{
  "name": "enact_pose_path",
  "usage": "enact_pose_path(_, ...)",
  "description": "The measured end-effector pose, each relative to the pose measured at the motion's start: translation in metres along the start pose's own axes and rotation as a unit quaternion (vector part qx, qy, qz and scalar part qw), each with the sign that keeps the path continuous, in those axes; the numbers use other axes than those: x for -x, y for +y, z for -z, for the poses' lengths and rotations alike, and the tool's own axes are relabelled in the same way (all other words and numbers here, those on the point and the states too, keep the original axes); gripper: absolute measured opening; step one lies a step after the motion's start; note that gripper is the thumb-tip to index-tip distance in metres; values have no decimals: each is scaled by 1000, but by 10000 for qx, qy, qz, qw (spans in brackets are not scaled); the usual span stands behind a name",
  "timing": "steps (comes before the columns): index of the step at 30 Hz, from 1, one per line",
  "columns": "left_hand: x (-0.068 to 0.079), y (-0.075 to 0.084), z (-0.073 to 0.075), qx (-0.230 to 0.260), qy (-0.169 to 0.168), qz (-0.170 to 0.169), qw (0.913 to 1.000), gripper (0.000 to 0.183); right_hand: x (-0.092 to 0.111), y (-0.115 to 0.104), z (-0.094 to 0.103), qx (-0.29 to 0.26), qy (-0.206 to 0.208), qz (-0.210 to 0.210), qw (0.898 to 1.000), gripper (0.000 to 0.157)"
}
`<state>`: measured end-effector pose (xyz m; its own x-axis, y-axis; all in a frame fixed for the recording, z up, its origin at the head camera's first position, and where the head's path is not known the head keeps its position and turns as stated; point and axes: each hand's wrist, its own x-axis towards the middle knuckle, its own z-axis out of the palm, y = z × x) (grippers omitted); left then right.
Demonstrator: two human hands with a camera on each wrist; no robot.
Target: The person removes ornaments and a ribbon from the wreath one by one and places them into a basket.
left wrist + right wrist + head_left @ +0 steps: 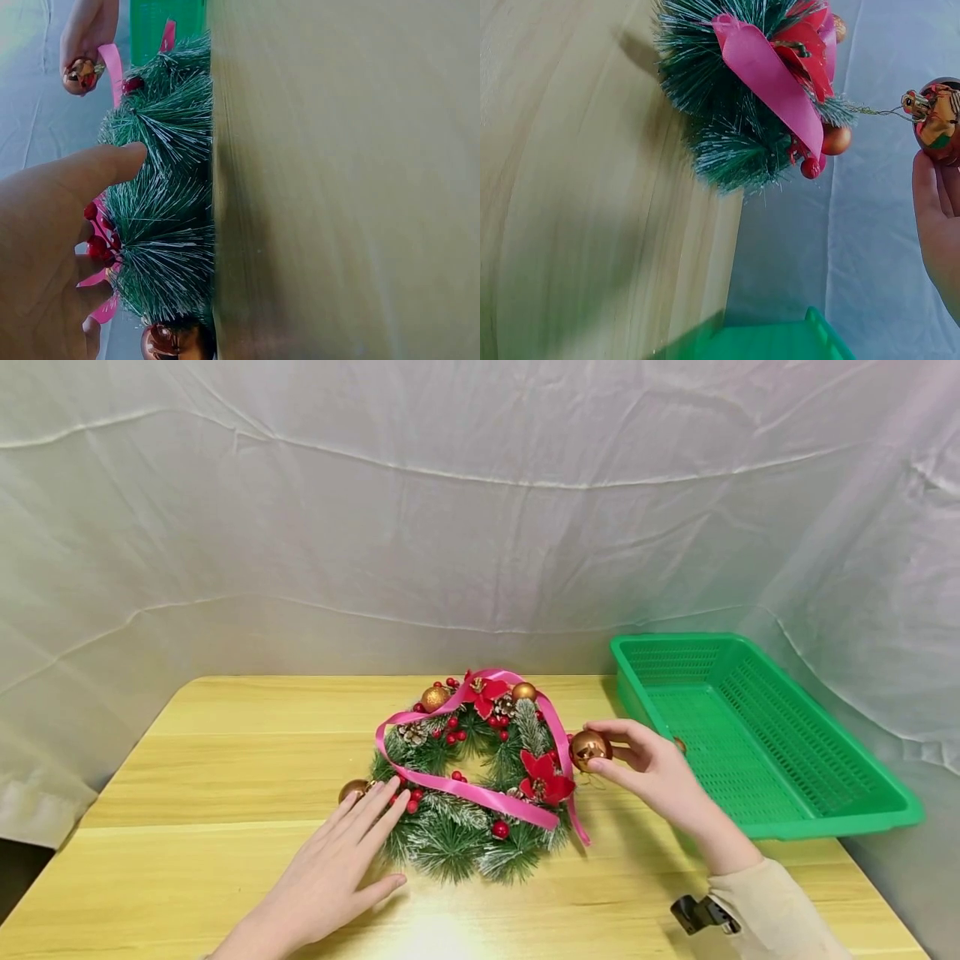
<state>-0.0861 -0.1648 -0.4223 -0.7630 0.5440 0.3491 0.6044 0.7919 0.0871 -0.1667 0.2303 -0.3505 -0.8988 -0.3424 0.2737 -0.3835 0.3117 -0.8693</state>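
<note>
A green Christmas wreath [450, 847] with frosted tips lies on the table, trimmed with red berries, poinsettias and pine cones. Pink ribbon [487, 797] loops loosely across it. My left hand [330, 868] is spread, its straight fingers resting over the wreath's left side, near a copper bauble [352, 790]. At the right side my right hand [656, 772] pinches another shiny copper bauble [591, 750] between thumb and fingers. In the right wrist view, a thin wire [877, 111] runs from this bauble's gold cap toward the wreath.
A green plastic basket [720, 752] stands right of the wreath, with a small orange-brown thing [679, 745] at its near left inside. Pale cloth [420, 543] hangs behind the wooden table [225, 760]. A black clip [701, 914] sits by the right sleeve.
</note>
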Motion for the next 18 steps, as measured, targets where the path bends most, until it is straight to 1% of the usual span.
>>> enact_pose_path(4, 0, 0, -1, 3, -8, 2, 10000, 92, 2, 0, 3, 13, 36, -55, 10000, 43)
enact_pose_path(14, 0, 0, 0, -2, -49, 44, 10000, 92, 5, 4, 11, 63, 135, -34, 9999, 43)
enact_pose_path(18, 1, 0, 0, 6, -63, 63, 10000, 92, 7, 5, 16, 236, 171, -96, 9995, 43)
